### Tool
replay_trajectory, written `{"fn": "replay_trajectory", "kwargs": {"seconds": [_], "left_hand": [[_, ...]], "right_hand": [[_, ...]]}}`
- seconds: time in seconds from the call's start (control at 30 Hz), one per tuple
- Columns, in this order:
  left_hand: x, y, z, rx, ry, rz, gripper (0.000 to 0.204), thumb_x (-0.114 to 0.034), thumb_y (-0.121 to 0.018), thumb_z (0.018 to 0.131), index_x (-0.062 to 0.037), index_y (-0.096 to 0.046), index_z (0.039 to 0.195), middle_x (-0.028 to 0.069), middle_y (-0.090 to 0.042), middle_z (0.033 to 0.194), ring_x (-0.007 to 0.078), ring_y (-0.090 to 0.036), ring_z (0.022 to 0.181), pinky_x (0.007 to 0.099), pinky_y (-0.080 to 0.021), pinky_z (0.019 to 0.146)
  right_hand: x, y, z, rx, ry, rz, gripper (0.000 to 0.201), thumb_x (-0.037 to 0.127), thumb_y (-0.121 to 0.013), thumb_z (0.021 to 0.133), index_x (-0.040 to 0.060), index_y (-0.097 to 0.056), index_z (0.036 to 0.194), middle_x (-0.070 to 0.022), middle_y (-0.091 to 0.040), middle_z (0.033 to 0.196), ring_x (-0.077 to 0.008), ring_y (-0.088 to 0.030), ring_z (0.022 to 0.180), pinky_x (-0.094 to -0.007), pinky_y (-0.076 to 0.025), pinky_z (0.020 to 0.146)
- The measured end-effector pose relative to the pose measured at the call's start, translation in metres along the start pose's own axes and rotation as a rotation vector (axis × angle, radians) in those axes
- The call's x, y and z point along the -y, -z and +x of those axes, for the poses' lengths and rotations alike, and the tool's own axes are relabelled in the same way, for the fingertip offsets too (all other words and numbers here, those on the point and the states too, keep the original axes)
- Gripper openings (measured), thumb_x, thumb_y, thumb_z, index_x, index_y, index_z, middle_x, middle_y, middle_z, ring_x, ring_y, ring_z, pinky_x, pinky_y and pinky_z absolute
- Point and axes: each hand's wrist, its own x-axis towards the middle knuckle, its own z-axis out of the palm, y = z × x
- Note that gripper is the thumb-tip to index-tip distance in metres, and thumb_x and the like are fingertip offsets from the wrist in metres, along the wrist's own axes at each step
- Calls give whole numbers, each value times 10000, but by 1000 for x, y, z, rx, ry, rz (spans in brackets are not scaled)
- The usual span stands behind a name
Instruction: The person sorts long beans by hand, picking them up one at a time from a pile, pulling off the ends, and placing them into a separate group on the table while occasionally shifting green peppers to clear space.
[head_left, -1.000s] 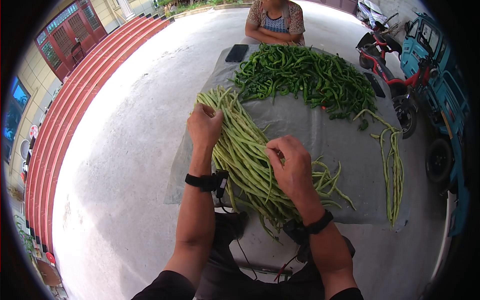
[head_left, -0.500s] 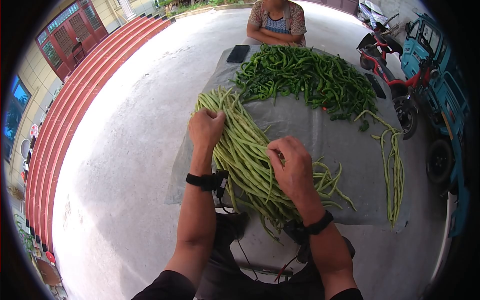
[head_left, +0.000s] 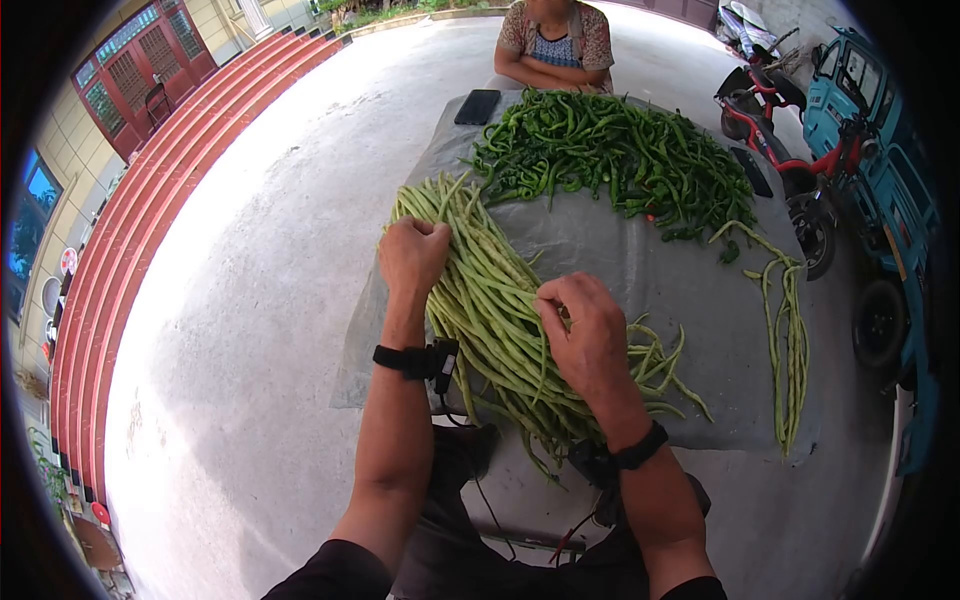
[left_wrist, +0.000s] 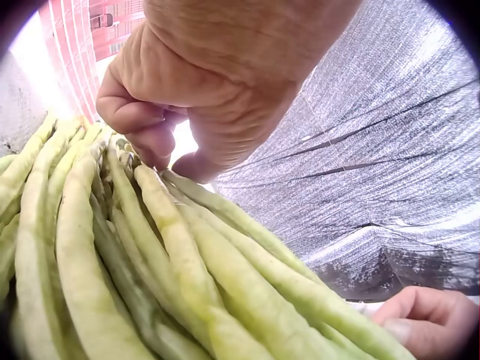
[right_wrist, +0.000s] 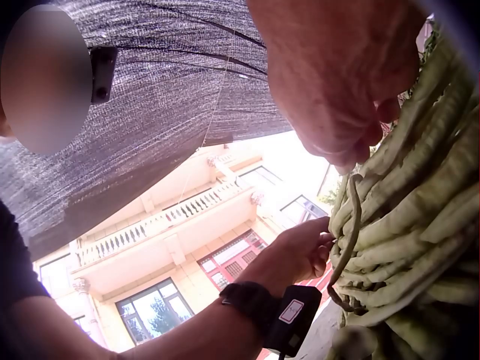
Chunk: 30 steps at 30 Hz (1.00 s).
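Observation:
A big bundle of long green beans point(head_left: 490, 300) lies slantwise across the near left of the grey-covered table point(head_left: 590, 240). My left hand point(head_left: 412, 255) is at the bundle's upper left end, and in the left wrist view its thumb and curled fingers point(left_wrist: 161, 142) pinch at the bean tips. My right hand point(head_left: 585, 335) is at the bundle's right side, thumb and forefinger brought together on a bean there. The right wrist view shows that hand point(right_wrist: 345, 90) against the beans point(right_wrist: 405, 217); its fingertips are partly hidden.
Green peppers point(head_left: 610, 150) are heaped at the table's far side, between two dark phones point(head_left: 477, 107). A few long beans point(head_left: 785, 350) lie at the right edge. A person point(head_left: 553, 50) with folded arms is across the table. A red scooter point(head_left: 770, 120) and blue vehicle point(head_left: 870, 150) stand right.
Since a second ago my left hand has shifted slightly down and right at the bundle's end. My right hand has barely moved, and the bundle looks the same.

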Motion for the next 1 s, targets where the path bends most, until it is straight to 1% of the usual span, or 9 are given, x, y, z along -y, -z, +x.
{"fn": "replay_trajectory", "kwargs": {"seconds": [0.07,0.27,0.37,0.47,0.67,0.77,1.0], "left_hand": [[0,1,0,3,7,-1,345,-316,-728,782,21,-766,847,205,-753,759,331,-757,762,430,-582,781],[-6,4,-2,-74,25,-34,331,-306,-762,769,17,-754,838,195,-752,766,325,-752,768,424,-577,781],[-1,1,-1,-121,-8,-37,316,-293,-776,770,13,-723,828,185,-743,762,323,-737,759,432,-568,764],[-1,1,-1,-128,-26,-36,298,-272,-781,773,8,-690,813,179,-732,755,326,-721,743,441,-559,743],[-4,1,-2,-198,-51,-159,255,-220,-782,783,11,-675,804,157,-715,737,276,-693,698,408,-544,699],[-1,-2,0,-208,-60,-170,252,-211,-779,792,15,-669,808,139,-706,726,244,-676,681,394,-536,685],[3,-8,4,-188,-80,-198,276,-230,-800,812,14,-671,816,125,-708,730,224,-673,681,383,-537,681]], "right_hand": [[0,0,0,1,0,-1,127,36,-736,897,55,-626,956,-112,-623,898,-343,-629,883,-467,-506,745],[1,1,1,2,1,5,129,33,-733,898,55,-624,963,-114,-620,898,-344,-628,882,-466,-506,742],[2,1,1,-8,5,10,131,33,-732,898,54,-618,960,-114,-617,894,-346,-627,878,-468,-505,737],[1,0,2,-11,6,13,136,34,-732,898,54,-611,957,-115,-613,889,-348,-626,874,-471,-503,733],[2,0,3,-5,-31,34,137,32,-730,898,54,-609,959,-114,-612,884,-347,-627,863,-474,-501,728],[0,-2,4,-4,-42,48,137,32,-731,899,52,-609,959,-114,-614,884,-349,-629,859,-474,-500,726],[3,-4,4,6,-48,74,129,32,-732,898,49,-615,949,-118,-624,887,-349,-637,856,-472,-503,726]]}}
